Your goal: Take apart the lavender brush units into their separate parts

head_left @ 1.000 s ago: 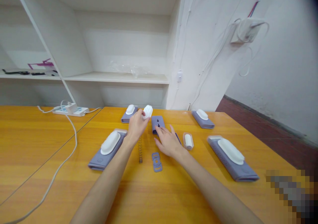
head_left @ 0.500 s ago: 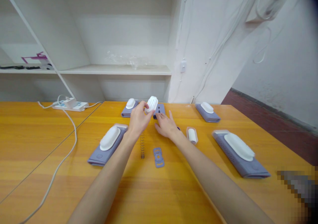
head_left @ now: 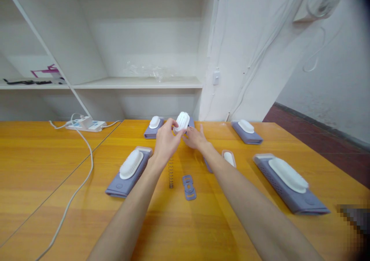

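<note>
My left hand (head_left: 167,139) pinches a white oval brush head (head_left: 182,122) between thumb and fingers, raised above the table. Close beside it, my right hand (head_left: 195,138) has its fingers curled and one digit pointing up; what they grip is hidden. A grey-purple housing (head_left: 192,122) lies behind the hands, partly covered by them. Nearer to me are a coil spring (head_left: 171,174) and a flat grey-purple plate with cut-outs (head_left: 189,187). By my right forearm lie a small clear-edged case with a white piece (head_left: 229,158) and a partly hidden grey-purple part (head_left: 208,165).
Grey-purple units with white brush heads lie left (head_left: 128,174), back left (head_left: 153,127), back right (head_left: 247,132) and right (head_left: 290,184). A power strip (head_left: 86,125) and white cable (head_left: 86,164) are on the left. Shelving (head_left: 135,83) stands behind the table (head_left: 162,230).
My right hand has drawn its fingers in and come closer to the brush head in my left hand. The whole view has shifted slightly.
</note>
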Demonstrator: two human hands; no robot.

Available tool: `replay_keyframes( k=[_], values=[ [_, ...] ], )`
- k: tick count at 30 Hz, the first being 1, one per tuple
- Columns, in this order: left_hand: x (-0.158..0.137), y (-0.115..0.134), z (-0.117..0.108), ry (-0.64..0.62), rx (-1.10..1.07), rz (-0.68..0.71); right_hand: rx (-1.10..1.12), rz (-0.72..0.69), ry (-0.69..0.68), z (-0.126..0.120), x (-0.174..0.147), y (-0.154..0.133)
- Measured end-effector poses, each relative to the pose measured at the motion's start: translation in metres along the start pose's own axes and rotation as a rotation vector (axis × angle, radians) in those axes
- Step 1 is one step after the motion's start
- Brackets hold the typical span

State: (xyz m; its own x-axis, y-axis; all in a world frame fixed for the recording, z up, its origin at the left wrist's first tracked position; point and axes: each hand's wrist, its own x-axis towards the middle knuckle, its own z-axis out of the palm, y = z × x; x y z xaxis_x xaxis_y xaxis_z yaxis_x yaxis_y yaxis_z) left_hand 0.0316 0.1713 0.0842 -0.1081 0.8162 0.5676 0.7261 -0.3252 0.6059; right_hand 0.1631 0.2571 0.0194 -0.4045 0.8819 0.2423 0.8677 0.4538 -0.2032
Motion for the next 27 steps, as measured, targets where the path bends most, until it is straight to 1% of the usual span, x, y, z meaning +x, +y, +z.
replay_keyframes(
  k=[3,6,8,10,12,14,16,18,22,27],
  values=[
    [0.000,-0.002,-0.002,-0.004,-0.009,-0.014,0.003,-0.014,-0.002,-0.009,-0.005,-0.006],
    [0.001,-0.006,-0.001,-0.009,-0.029,-0.027,-0.001,-0.067,0.020,-0.020,-0.029,-0.020],
    [0.001,-0.009,0.002,-0.012,-0.028,-0.043,0.001,-0.132,0.043,-0.024,-0.058,-0.030],
    [0.001,-0.012,0.006,-0.023,-0.023,-0.063,0.034,-0.276,0.118,-0.024,-0.094,-0.036],
    [0.001,-0.015,0.012,-0.047,-0.024,-0.080,0.083,-0.353,0.152,-0.021,-0.130,-0.038],
    [0.000,-0.016,0.018,-0.078,-0.027,-0.088,0.114,-0.389,0.156,-0.017,-0.160,-0.037],
    [-0.001,-0.018,0.025,-0.111,-0.032,-0.095,0.104,-0.403,0.168,-0.016,-0.180,-0.035],
    [-0.002,-0.020,0.032,-0.136,-0.038,-0.102,0.089,-0.417,0.190,-0.017,-0.189,-0.035],
    [0.001,-0.027,0.043,-0.165,-0.027,-0.101,0.081,-0.450,0.230,-0.020,-0.192,-0.035],
    [0.011,-0.040,0.059,-0.167,0.046,-0.129,0.099,-0.445,0.257,-0.012,-0.194,-0.032]
  ],
)
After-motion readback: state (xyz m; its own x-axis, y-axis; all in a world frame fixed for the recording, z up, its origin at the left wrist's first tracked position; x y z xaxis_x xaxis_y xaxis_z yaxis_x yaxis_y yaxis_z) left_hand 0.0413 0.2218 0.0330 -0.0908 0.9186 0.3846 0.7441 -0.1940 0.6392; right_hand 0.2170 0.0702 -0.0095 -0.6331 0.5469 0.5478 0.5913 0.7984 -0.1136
